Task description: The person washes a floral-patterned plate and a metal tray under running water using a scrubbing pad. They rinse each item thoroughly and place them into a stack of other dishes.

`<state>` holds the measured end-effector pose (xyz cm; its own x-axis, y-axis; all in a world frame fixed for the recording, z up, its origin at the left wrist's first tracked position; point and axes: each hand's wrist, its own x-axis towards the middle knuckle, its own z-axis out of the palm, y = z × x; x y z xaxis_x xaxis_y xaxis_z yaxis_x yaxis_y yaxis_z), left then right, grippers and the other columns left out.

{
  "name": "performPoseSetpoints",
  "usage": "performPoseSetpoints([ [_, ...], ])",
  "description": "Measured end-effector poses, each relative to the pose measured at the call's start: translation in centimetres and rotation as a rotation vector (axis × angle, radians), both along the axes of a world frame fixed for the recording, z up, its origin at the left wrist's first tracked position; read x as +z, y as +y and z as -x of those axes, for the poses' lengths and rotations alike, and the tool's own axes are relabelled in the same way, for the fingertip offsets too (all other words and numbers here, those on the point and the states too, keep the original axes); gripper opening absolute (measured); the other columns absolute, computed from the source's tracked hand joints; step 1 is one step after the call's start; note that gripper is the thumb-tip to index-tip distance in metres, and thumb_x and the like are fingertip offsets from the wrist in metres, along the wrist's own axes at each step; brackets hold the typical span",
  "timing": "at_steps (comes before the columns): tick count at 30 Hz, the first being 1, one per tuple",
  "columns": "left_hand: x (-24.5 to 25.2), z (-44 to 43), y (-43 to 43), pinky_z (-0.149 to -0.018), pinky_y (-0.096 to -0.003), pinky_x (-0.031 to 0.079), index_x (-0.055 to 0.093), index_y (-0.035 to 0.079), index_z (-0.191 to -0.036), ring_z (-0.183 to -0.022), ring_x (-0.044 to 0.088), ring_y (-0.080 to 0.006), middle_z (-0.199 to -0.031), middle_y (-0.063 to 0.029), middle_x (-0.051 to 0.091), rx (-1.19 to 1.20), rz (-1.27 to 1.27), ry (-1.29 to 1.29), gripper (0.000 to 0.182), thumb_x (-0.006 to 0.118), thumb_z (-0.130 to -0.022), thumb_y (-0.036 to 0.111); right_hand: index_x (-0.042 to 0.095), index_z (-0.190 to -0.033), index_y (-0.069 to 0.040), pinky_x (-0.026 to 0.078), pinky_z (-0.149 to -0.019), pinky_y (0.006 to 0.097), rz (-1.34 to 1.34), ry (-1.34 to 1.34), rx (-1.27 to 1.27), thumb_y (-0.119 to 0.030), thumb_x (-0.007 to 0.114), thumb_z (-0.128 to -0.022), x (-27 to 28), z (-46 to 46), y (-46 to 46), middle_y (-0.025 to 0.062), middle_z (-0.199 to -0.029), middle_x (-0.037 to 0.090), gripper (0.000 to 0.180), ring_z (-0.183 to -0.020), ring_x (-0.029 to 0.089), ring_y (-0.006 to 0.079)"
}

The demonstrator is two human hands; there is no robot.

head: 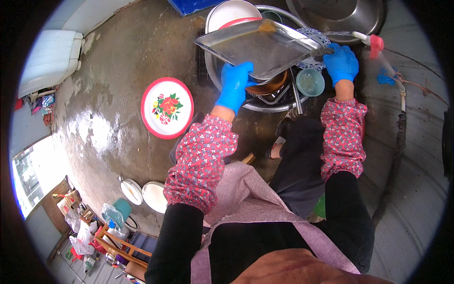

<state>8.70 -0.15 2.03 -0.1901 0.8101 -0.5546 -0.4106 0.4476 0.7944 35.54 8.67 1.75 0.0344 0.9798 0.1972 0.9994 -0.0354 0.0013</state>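
My left hand (232,85), in a blue glove, grips the near edge of a rectangular metal tray (255,49). The tray is held tilted over a large round metal basin (262,107). In my right hand (341,64), also gloved in blue, is a dark metal scouring pad (322,53) by the tray's right corner. Water runs from a tap with a red handle (376,46) towards the tray. An orange-brown patch (267,25) shows at the tray's far edge; I cannot tell what it is. A pale green bowl (310,82) and a blue-patterned plate (308,64) sit below the tray.
A white enamel tray with a red rim (167,108) lies on the wet concrete floor (106,92) at left. Another big metal basin (337,16) stands at far right. A white basin (227,14) leans behind the tray. Round lids (132,191) and a teal bucket (122,208) are lower left.
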Motion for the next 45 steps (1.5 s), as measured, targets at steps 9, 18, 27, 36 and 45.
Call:
performPoseSetpoints([
  [9, -3.4, -1.0, -0.9, -0.064, -0.0399, 0.057, 0.047, -0.005, -0.113, -0.084, 0.062, -0.0294, -0.098, -0.0166, 0.059, -0.115, -0.039, 0.020, 0.040, 0.054, -0.075, 0.004, 0.064, -0.103, -0.017, 0.047, -0.080, 0.0421, -0.018, 0.349, 0.306, -0.031, 0.063, -0.073, -4.4, 3.3, -0.1, 0.0146, -0.103, 0.060, 0.034, -0.093, 0.058, 0.0336],
  [18, -8.9, -0.5, -1.7, -0.068, -0.0368, 0.056, 0.046, -0.005, -0.115, -0.088, 0.061, -0.0307, -0.103, -0.0188, 0.057, -0.131, 0.062, 0.223, 0.043, 0.051, -0.072, -0.001, 0.064, -0.107, -0.020, 0.045, -0.086, 0.0427, 0.331, 0.437, 0.294, -0.015, 0.048, -0.078, -12.2, 4.3, 1.3, 0.0149, -0.108, 0.059, 0.034, -0.099, 0.057, 0.0333],
  [27, -11.0, -0.1, -1.6, -0.066, -0.0342, 0.050, 0.049, -0.003, -0.113, -0.080, 0.061, -0.0255, -0.098, -0.0145, 0.060, -0.212, 0.013, 0.549, 0.038, 0.051, -0.075, 0.002, 0.060, -0.109, -0.017, 0.045, -0.083, 0.0439, 0.522, 0.618, 0.674, -0.036, 0.058, -0.075, -7.7, 11.7, -3.4, 0.0164, -0.107, 0.059, 0.039, -0.096, 0.057, 0.0358],
  [36, -10.6, 0.3, -1.3, -0.070, -0.0342, 0.049, 0.053, -0.008, -0.105, -0.079, 0.060, -0.0276, -0.095, -0.0181, 0.061, -0.172, 0.011, 0.473, 0.033, 0.050, -0.074, 0.002, 0.066, -0.099, -0.014, 0.047, -0.082, 0.0448, 0.583, 0.099, 0.254, -0.030, 0.052, -0.075, -9.5, 4.1, 1.9, 0.0144, -0.105, 0.061, 0.032, -0.094, 0.060, 0.0341],
  [45, -8.2, 0.7, -0.6, -0.075, -0.0336, 0.046, 0.054, -0.005, -0.107, -0.085, 0.059, -0.0241, -0.097, -0.0144, 0.061, -0.187, -0.017, 0.462, 0.035, 0.052, -0.072, 0.001, 0.063, -0.104, -0.009, 0.044, -0.086, 0.0466, 0.617, 0.313, 0.297, -0.040, 0.058, -0.072, -10.3, 6.0, 0.0, 0.0189, -0.109, 0.059, 0.044, -0.099, 0.057, 0.0365],
])
